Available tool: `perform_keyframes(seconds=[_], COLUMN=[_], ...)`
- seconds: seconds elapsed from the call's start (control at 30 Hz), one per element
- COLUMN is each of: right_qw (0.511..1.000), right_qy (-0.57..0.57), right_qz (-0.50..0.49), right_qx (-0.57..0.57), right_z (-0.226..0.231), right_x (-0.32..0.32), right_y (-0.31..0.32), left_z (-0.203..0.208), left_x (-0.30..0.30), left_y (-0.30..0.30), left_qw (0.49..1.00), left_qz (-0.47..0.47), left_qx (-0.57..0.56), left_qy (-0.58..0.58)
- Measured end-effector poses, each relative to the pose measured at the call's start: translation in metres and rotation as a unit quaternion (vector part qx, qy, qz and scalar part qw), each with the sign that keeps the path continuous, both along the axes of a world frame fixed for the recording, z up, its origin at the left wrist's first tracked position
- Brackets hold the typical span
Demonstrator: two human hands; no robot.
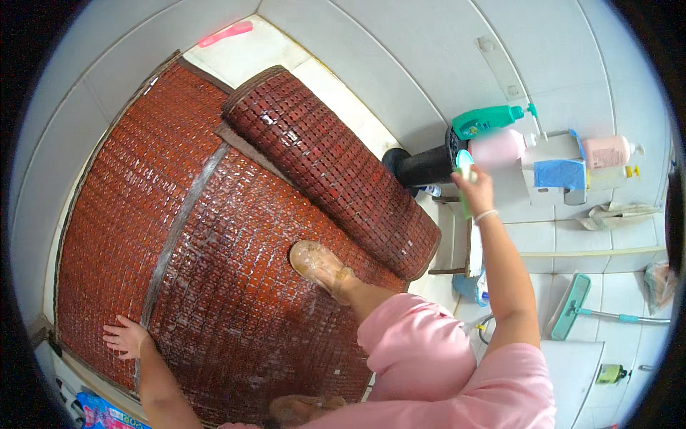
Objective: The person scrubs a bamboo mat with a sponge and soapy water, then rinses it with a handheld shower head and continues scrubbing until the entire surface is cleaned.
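Observation:
A wet, reddish-brown bamboo-tile mat (pixel 236 286) covers the floor, with a grey fabric seam running along it. Part of it is rolled into a thick roll (pixel 321 164) toward the far right. My left hand (pixel 128 337) lies flat on the mat at the lower left, fingers spread, holding nothing. Raised at the right, my right hand (pixel 477 191) is closed around a slim pale-green handled tool (pixel 466 171) with a turquoise and white end; its exact kind is unclear. That hand is beside a black stand (pixel 425 168) and several bottles.
My sandalled foot (pixel 318 266) stands on the mat. A green bottle (pixel 489 121), a blurred pink bottle (pixel 500 146) and another pink pump bottle (pixel 607 151) are along the tiled wall. A teal squeegee (pixel 572 307) is at the right. A pink strip (pixel 227 33) lies in the far corner.

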State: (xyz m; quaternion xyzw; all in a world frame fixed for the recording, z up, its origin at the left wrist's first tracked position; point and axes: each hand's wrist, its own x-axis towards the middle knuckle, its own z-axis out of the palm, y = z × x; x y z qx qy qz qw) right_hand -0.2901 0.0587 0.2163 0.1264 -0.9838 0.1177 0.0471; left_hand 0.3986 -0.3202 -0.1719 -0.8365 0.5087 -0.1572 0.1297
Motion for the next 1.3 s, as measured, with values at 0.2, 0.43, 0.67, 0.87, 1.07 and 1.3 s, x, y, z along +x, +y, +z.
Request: perform_keyframes(seconds=[0.2, 0.43, 0.67, 0.87, 1.07, 1.3], right_qw=[0.989, 0.998, 0.998, 0.827, 0.762, 0.545], right_qy=[-0.048, 0.022, 0.038, -0.328, -0.517, 0.056], right_qz=[-0.137, 0.053, 0.013, 0.059, 0.307, 0.828], right_qx=[0.020, -0.002, 0.051, -0.452, -0.240, 0.116], right_z=[-0.005, -0.051, -0.004, -0.010, -0.107, -0.288], right_x=[-0.131, -0.123, -0.113, -0.060, 0.060, 0.280], right_y=[0.115, 0.065, 0.134, -0.036, -0.267, -0.424], left_z=[-0.020, -0.001, -0.019, -0.013, 0.044, 0.074], left_x=[0.008, 0.024, -0.143, -0.126, -0.216, -0.202], left_y=[-0.008, -0.032, 0.027, 0.007, -0.011, -0.014], left_qw=[0.997, 0.982, 0.971, 0.972, 0.940, 0.919], left_qz=[0.000, 0.113, 0.107, 0.157, 0.280, 0.314], left_qx=[0.046, 0.107, 0.116, -0.014, -0.037, 0.039], left_qy=[0.066, 0.107, 0.182, 0.175, 0.190, 0.234])
